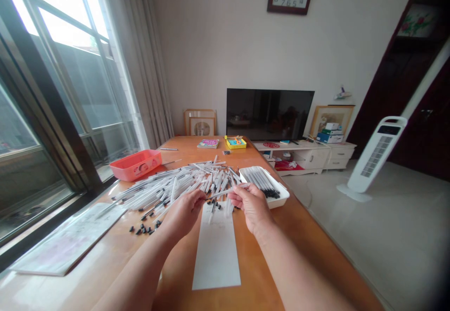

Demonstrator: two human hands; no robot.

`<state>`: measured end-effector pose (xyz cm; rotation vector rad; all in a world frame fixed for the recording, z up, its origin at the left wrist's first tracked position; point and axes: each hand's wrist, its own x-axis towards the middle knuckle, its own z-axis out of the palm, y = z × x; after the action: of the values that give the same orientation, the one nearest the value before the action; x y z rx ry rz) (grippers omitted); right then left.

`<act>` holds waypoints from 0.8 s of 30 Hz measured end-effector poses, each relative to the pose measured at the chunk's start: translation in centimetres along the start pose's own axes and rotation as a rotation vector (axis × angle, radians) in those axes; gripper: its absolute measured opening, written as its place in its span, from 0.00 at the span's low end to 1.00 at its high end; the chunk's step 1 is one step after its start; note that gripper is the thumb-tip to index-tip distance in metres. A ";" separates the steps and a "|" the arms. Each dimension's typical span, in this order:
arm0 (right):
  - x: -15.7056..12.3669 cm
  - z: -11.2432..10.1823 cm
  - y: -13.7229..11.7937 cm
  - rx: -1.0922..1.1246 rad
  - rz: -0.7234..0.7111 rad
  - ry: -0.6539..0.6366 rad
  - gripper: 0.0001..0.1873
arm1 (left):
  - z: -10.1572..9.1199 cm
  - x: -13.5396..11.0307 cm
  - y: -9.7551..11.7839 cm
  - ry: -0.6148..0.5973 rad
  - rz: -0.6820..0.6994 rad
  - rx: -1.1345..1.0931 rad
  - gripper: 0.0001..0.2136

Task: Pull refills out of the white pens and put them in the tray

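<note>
Between my two hands, above the pile, a slim translucent pen (225, 192) lies almost level. My left hand (186, 210) pinches its dark end; whether that end is a separate part I cannot make out. The fingers of my right hand (250, 203) close round its pale barrel at the other end. Under and behind the hands spreads a heap of clear pen barrels (190, 179), with some dark refills among them. Small black plugs (144, 230) are scattered near my left forearm. Just beyond my right hand, a white tray (280, 203) holds a row of black-ended pens (258, 180).
A white paper strip (216, 264) lies in front of me on the wooden table (295, 236). A pink basket (135, 165) stands left of the heap, a booklet (70, 240) nearer left. At the far end are a yellow box (235, 142) and a book (208, 143).
</note>
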<state>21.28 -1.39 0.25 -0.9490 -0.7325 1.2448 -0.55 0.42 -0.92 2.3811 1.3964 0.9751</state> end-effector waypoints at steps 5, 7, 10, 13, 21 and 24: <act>-0.2 0.2 0.7 -0.045 0.011 -0.050 0.16 | 0.9 0.1 -0.4 0.058 -0.086 -0.140 0.08; -0.3 0.3 0.8 -0.025 0.040 -0.060 0.16 | 0.9 0.1 -0.2 0.083 -0.116 -0.224 0.08; -0.4 0.5 0.8 0.030 0.107 -0.088 0.18 | 0.5 0.2 0.6 0.108 -0.171 -0.372 0.09; -0.7 0.8 0.7 0.041 0.156 -0.145 0.17 | -0.4 0.2 2.0 0.135 -0.258 -0.584 0.12; -1.6 1.2 1.0 -0.285 0.118 -0.250 0.13 | -1.5 0.2 3.5 0.175 -0.291 -0.790 0.17; -1.7 1.3 1.7 -0.350 0.084 -0.334 0.12 | -1.5 0.1 3.6 0.176 -0.265 -0.847 0.19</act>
<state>19.09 -2.70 -0.59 -1.0736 -1.2131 1.3933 1.02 -1.60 2.03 1.4845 1.0076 1.3660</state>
